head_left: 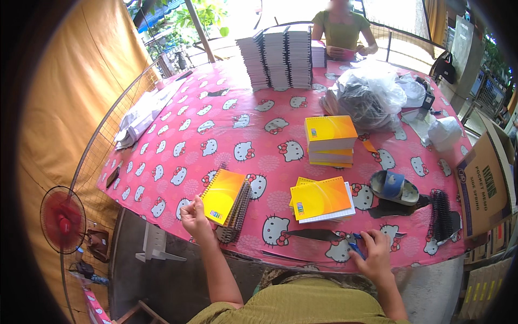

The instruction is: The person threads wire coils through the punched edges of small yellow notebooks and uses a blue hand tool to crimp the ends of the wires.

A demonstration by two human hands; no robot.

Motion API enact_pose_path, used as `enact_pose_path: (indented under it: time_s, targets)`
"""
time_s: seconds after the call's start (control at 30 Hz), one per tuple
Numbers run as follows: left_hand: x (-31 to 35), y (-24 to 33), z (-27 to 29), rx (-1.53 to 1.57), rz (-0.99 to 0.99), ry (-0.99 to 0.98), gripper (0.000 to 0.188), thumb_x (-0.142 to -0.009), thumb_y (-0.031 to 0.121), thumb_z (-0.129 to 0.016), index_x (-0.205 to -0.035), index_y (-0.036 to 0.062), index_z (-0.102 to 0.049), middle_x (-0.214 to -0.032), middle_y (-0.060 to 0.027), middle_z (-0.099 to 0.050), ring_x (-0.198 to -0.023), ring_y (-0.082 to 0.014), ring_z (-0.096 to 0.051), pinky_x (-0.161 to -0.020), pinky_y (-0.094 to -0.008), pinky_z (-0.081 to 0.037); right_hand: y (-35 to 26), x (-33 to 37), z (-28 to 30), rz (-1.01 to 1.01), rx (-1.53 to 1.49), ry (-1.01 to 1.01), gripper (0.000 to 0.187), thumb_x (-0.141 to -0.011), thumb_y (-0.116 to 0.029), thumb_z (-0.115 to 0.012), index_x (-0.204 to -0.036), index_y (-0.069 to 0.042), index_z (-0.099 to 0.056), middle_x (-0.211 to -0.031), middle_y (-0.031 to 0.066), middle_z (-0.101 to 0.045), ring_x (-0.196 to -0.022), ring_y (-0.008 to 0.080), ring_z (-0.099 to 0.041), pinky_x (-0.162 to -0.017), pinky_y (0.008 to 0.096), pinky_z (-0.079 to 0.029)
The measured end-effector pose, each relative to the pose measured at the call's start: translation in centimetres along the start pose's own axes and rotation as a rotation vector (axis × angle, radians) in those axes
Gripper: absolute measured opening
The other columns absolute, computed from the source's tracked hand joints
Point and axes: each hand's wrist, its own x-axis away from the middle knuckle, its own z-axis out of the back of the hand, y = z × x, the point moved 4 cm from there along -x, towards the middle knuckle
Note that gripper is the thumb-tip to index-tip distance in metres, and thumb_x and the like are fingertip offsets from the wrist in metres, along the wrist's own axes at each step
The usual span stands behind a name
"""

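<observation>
My left hand (pixel 196 218) is closed, thumb and fingertips pinched together, at the left edge of a stack of spiral-bound notebooks. Its top notebook (pixel 224 195) has a yellow-orange cover; the coils of those beneath show along the right side. Whether a small thing sits in that pinch is too fine to tell. My right hand (pixel 376 252) rests at the table's front edge, its fingers around blue-handled pliers (pixel 355 245). Between the hands lies a loose pile of yellow covers (pixel 321 198) on white punched sheets. Beside the pliers is a dark, flat strip (pixel 313 234).
Behind the covers stands a yellow-topped pad stack (pixel 331 135). Right are a blue sandal (pixel 394 187), black coils (pixel 441 215) and a cardboard box (pixel 485 178). Farther back are a plastic bag (pixel 372 92), tall bound stacks (pixel 278 59) and a seated person (pixel 342 32).
</observation>
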Motion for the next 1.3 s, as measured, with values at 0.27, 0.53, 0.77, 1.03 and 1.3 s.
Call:
enact_pose_path:
  time_s: [0.27,0.53,0.77,1.03,1.3]
  targets:
    - [0.5,-3.3,0.6,-0.041,-0.183,0.021,0.014,-0.095,0.004,-0.052,-0.107,0.0008,-0.045,-0.107,-0.0119,-0.058,-0.089,-0.0115,-0.056,-0.079,-0.0261,-0.047,6.9,-3.8,6.6,-0.207,0.123,0.447,0.04,-0.083,-0.019,-0.072,-0.114,0.002,-0.06,-0.117,0.02,-0.057,-0.11,0.0342,-0.056,-0.092,0.0407,-0.046]
    - [2.7,4.1,-1.7,-0.079,-0.313,-0.081,0.033,-0.09,-0.004,-0.05,-0.122,-0.0013,-0.045,-0.123,-0.017,-0.054,-0.118,-0.0228,-0.05,-0.102,-0.0357,-0.04,1.8,-13.5,-0.7,-0.156,-0.43,0.197,0.05,-0.085,-0.037,-0.07,-0.114,0.003,-0.062,-0.098,0.0143,-0.061,-0.079,0.0212,-0.058,-0.074,0.0349,-0.048]
    - [8.4,5.9,-9.5,0.286,-0.008,-0.507,0.048,-0.085,-0.008,-0.057,-0.13,0.001,-0.042,-0.135,-0.0147,-0.047,-0.127,-0.0252,-0.046,-0.109,-0.0388,-0.033,2.0,-13.0,0.5,-0.299,-0.692,0.206,0.017,-0.085,-0.005,-0.068,-0.094,0.0,-0.054,-0.077,0.0068,-0.061,-0.069,0.0157,-0.059,-0.065,0.0302,-0.05]
    - [13.6,2.5,-16.5,-0.141,-0.24,-0.96,0.07,-0.082,-0.009,-0.061,-0.144,0.0117,-0.036,-0.147,-0.0198,-0.032,-0.134,-0.0354,-0.037,-0.108,-0.0404,-0.035,-3.2,-11.7,-3.3,-0.088,-1.031,0.105,0.022,-0.092,0.003,-0.057,-0.103,-0.006,-0.04,-0.097,0.0037,-0.051,-0.081,0.0067,-0.05,-0.07,0.023,-0.047]
    - [15.1,6.6,-19.4,-0.602,-0.717,-0.84,0.029,-0.078,0.024,-0.075,-0.106,0.0153,-0.072,-0.127,-0.0086,-0.058,-0.12,-0.0269,-0.05,-0.109,-0.0539,-0.022,-2.6,-11.6,-3.1,0.003,-0.728,0.156,0.036,-0.082,-0.008,-0.072,-0.104,-0.003,-0.045,-0.099,0.0139,-0.055,-0.09,0.0281,-0.058,-0.082,0.0365,-0.048]
